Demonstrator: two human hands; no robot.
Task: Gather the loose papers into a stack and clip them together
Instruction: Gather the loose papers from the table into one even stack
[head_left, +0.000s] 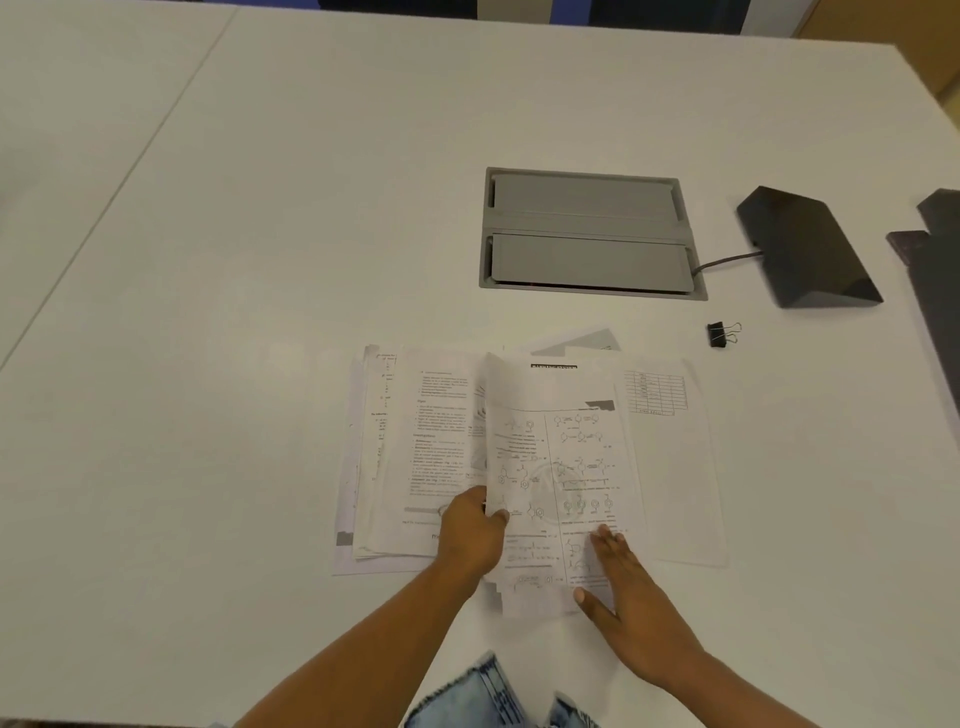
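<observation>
From the head camera, the loose papers (415, 447) lie fanned out and overlapping on the white table (208, 260), near its front edge. The left hand (470, 530) pinches the left edge of the top sheet (561, 457) (printed with chemical diagrams), thumb on top and fingers curled under, so that edge lifts slightly. The right hand (623, 587) rests flat on the same sheet's lower right part, fingers straight and close together. The black binder clip (723, 334) lies well apart from both hands, beyond the papers' right corner, near a grey cable hatch (587, 234) and a black wedge-shaped box (805, 249).
</observation>
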